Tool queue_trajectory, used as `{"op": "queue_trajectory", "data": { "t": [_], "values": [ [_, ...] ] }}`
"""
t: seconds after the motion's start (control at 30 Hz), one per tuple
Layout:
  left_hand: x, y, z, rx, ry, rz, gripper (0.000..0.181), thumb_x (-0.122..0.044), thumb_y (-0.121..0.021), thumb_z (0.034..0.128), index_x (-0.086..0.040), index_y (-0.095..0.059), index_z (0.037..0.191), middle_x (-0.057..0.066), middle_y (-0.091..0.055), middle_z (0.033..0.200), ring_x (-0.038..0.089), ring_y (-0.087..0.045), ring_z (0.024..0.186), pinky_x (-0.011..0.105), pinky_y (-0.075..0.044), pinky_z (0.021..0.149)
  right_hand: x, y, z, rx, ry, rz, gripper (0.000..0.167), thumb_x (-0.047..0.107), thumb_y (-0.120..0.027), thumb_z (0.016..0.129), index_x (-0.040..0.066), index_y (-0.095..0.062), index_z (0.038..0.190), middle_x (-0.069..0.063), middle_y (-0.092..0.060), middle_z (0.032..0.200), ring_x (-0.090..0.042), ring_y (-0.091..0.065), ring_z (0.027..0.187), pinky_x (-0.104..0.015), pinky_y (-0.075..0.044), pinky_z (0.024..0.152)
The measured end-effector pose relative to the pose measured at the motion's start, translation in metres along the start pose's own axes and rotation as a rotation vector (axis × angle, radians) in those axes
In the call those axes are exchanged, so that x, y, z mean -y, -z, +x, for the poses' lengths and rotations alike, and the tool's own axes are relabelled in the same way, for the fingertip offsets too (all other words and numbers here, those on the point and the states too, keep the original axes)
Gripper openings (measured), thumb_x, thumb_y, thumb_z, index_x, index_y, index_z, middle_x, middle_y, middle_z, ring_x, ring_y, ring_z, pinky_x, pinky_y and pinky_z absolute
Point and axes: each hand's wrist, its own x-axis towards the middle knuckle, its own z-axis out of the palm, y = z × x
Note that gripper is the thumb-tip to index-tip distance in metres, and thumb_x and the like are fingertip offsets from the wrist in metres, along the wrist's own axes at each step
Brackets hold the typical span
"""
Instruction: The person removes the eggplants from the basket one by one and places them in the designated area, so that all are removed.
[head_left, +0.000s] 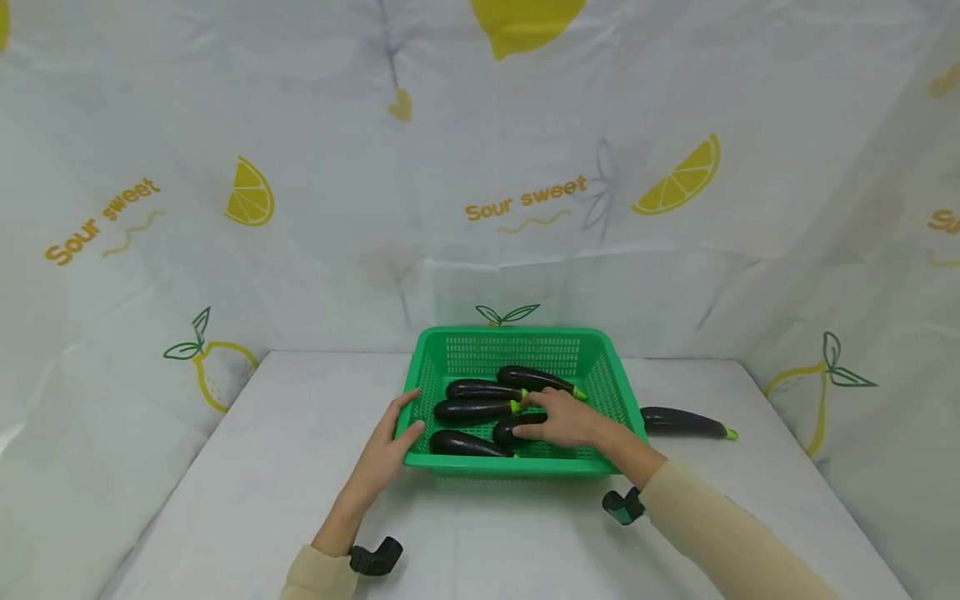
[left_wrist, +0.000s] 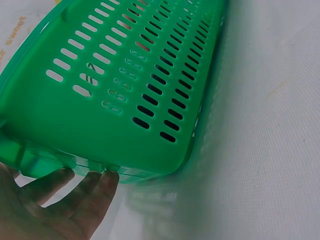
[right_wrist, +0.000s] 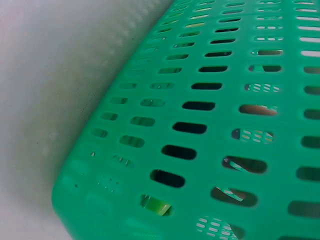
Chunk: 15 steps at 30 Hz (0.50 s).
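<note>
A green plastic basket (head_left: 517,467) with slotted walls stands on the white table and holds several dark eggplants (head_left: 468,444). With the thumb at the rim and fingertips against the outer wall, my left hand (head_left: 381,457) grips the basket's left side; the left wrist view shows those fingers (left_wrist: 95,197) from below. Inside the basket, my right hand (head_left: 562,419) holds an eggplant (head_left: 507,430) by its right end, which the hand covers. In the right wrist view the basket wall (right_wrist: 200,145) hides most of that hand.
Another eggplant (head_left: 686,422) lies on the table right of the basket, its green stem end pointing right. White cloth printed with lemons (head_left: 678,177) hangs behind and at both sides of the table (head_left: 300,417).
</note>
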Motion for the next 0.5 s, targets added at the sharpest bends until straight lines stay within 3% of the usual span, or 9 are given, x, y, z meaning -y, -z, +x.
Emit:
{"op": "queue_trajectory", "data": {
  "t": [0.5],
  "values": [
    [0.0,-0.001,0.0,-0.001,0.002,-0.007,0.052,-0.022,-0.054,0.107,-0.016,-0.038,0.156,0.02,-0.027,0.164,0.04,-0.022,0.151,0.065,-0.021,0.117,-0.004,-0.007,0.013,0.086,-0.049,-0.008,0.049,0.044,-0.067,0.097,0.01,-0.063,0.132,-0.02,-0.054,0.142,-0.04,-0.049,0.132,-0.058,-0.043,0.105]
  ]
}}
